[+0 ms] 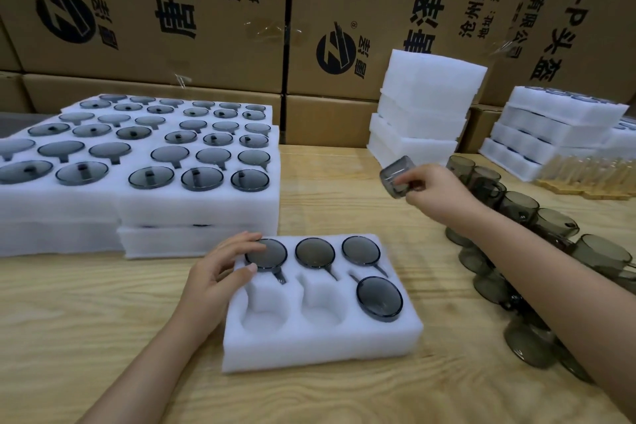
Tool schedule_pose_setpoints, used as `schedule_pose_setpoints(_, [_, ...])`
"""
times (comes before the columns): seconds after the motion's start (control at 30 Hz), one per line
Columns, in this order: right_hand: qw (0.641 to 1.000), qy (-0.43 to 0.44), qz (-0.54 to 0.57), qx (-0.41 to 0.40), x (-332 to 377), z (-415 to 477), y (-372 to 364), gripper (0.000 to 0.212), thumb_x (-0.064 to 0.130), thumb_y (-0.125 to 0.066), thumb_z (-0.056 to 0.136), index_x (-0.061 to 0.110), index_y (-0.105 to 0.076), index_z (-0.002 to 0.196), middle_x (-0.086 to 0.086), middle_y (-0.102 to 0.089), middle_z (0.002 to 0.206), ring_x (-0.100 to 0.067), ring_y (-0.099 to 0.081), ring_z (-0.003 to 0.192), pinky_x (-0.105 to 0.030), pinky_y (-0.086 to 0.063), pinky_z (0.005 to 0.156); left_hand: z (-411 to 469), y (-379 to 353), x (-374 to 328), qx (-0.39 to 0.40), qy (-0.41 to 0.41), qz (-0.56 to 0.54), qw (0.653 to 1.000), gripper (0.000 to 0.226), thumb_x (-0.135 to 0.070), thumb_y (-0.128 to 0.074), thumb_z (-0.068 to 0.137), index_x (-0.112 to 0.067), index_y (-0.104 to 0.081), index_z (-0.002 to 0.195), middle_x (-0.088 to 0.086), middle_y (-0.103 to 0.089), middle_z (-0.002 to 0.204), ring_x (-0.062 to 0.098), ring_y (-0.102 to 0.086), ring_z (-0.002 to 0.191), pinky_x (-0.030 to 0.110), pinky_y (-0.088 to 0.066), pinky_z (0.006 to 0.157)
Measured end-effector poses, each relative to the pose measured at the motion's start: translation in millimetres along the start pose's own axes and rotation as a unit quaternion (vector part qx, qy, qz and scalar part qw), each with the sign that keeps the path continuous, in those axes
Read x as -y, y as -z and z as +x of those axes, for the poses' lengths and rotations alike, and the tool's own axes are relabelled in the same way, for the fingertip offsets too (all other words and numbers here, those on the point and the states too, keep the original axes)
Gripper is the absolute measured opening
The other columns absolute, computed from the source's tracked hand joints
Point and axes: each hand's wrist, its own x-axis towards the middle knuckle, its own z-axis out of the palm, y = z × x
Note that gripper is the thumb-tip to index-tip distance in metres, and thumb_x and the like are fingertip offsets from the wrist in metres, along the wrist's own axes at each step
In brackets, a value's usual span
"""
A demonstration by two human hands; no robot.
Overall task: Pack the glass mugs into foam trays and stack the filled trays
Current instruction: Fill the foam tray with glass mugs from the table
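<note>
A white foam tray (pixel 320 351) with six pockets lies on the wooden table in front of me. Smoky glass mugs sit upside down in all three back pockets and in the front right pocket (pixel 379 298); the front left and front middle pockets hold nothing. My left hand (pixel 220 272) rests on the tray's left edge, fingertips touching the back left mug (pixel 267 254). My right hand (pixel 437 191) is raised above the table to the right, holding a smoky glass mug (pixel 395 175) tilted on its side. Loose mugs (pixel 537 217) stand in rows at the right.
Stacks of filled foam trays (pixel 192 203) stand at the left. A pile of foam trays (pixel 423 103) stands behind my right hand, and another stack (pixel 550 134) sits far right beside amber glasses (pixel 585 172). Printed cardboard boxes (pixel 172 10) wall the back.
</note>
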Motion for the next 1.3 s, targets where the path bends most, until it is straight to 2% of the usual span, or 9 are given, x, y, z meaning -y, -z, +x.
schedule_pose_setpoints(0.13, [0.996, 0.058, 0.071, 0.005, 45.4, -37.8, -10.8, 0.029, 0.000, -0.059, 0.084, 0.026, -0.071, 0.090, 0.007, -0.064, 0.090, -0.012, -0.060, 0.089, -0.017, -0.046, 0.071, -4.9, -2.8, -15.4, -0.014, -0.007, -0.020, 1.000, 0.043, -0.028, -0.067, 0.070, -0.024, -0.066, 0.112, -0.009, -0.067, 0.113, 0.012, -0.057, 0.115, 0.013, -0.044, 0.087])
schedule_pose_setpoints(0.3, [0.987, 0.087, 0.121, 0.060, 96.3, -70.5, -31.4, 0.026, 0.003, -0.063, 0.078, 0.027, -0.070, 0.071, 0.018, -0.062, 0.059, 0.005, -0.056, 0.058, -0.005, -0.037, 0.051, -10.4, -9.2, -32.8, 0.046, -0.071, 0.064, 0.994, 0.073, -0.036, -0.075, 0.068, -0.036, -0.043, 0.134, -0.017, -0.058, 0.128, -0.006, -0.049, 0.122, 0.006, -0.034, 0.096])
schedule_pose_setpoints(0.43, [0.977, 0.069, 0.168, 0.108, 120.4, -81.4, -51.7, 0.016, 0.006, -0.068, 0.078, 0.022, -0.071, 0.075, -0.001, -0.071, 0.076, -0.015, -0.068, 0.070, -0.028, -0.053, 0.060, -9.4, -10.9, -34.2, 0.031, -0.080, 0.103, 0.991, 0.069, -0.046, -0.085, 0.064, -0.041, -0.050, 0.124, -0.028, -0.062, 0.114, -0.009, -0.057, 0.106, 0.004, -0.038, 0.089])
schedule_pose_setpoints(0.53, [0.967, 0.059, 0.198, 0.150, 129.0, -80.5, -57.8, 0.025, 0.012, -0.073, 0.078, 0.018, -0.068, 0.101, -0.002, -0.069, 0.091, -0.012, -0.063, 0.075, -0.023, -0.050, 0.064, -5.1, -4.7, -33.2, 0.006, -0.040, 0.043, 0.998, 0.050, -0.035, -0.076, 0.062, -0.036, -0.059, 0.109, -0.027, -0.069, 0.097, -0.006, -0.063, 0.091, 0.008, -0.044, 0.082])
schedule_pose_setpoints(0.7, [0.979, 0.162, 0.052, 0.115, 123.3, -72.8, -56.7, 0.050, 0.043, -0.068, 0.080, 0.030, -0.054, 0.126, 0.003, -0.051, 0.121, -0.012, -0.050, 0.106, -0.024, -0.043, 0.089, 0.4, 1.7, -29.4, 0.023, 0.006, -0.086, 0.996, 0.035, -0.025, -0.062, 0.075, -0.027, -0.060, 0.109, -0.018, -0.073, 0.089, -0.004, -0.067, 0.088, 0.008, -0.047, 0.076])
schedule_pose_setpoints(0.87, [0.953, 0.149, 0.205, 0.164, 112.0, -80.6, -67.8, 0.042, 0.028, -0.068, 0.085, 0.026, -0.053, 0.124, 0.006, -0.057, 0.109, -0.012, -0.058, 0.083, -0.027, -0.049, 0.077, -4.2, -3.8, -33.7, 0.024, 0.009, -0.104, 0.994, 0.037, -0.029, -0.048, 0.088, -0.020, -0.053, 0.124, -0.009, -0.073, 0.100, 0.002, -0.066, 0.098, 0.008, -0.045, 0.079])
schedule_pose_setpoints(0.97, [0.971, 0.137, 0.165, 0.103, 98.5, -82.4, -63.7, 0.031, 0.040, -0.071, 0.077, 0.034, -0.059, 0.105, 0.016, -0.058, 0.090, 0.005, -0.051, 0.066, -0.016, -0.041, 0.063, -5.5, -1.5, -30.5, -0.017, 0.015, -0.110, 0.994, 0.041, -0.025, -0.059, 0.089, -0.015, -0.051, 0.127, 0.004, -0.070, 0.106, 0.004, -0.065, 0.098, 0.010, -0.046, 0.080])
schedule_pose_setpoints(1.13, [0.989, 0.114, 0.066, 0.068, 70.8, -94.8, -56.7, 0.028, 0.047, -0.068, 0.071, 0.030, -0.058, 0.091, 0.014, -0.060, 0.084, 0.002, -0.051, 0.066, -0.012, -0.039, 0.058, -4.4, 0.6, -16.9, -0.056, 0.057, -0.099, 0.992, 0.045, -0.020, -0.060, 0.072, -0.015, -0.057, 0.116, 0.012, -0.062, 0.119, 0.027, -0.058, 0.107, 0.043, -0.044, 0.097])
schedule_pose_setpoints(1.3, [0.989, 0.128, 0.027, 0.075, 64.1, -107.7, -65.6, 0.038, 0.054, -0.061, 0.070, 0.029, -0.055, 0.097, 0.020, -0.057, 0.086, 0.011, -0.047, 0.072, -0.012, -0.033, 0.057, 0.6, -0.1, -7.0, -0.041, 0.099, -0.048, 0.993, 0.049, -0.025, -0.067, 0.067, -0.022, -0.059, 0.115, 0.002, -0.065, 0.114, 0.029, -0.061, 0.104, 0.040, -0.048, 0.092])
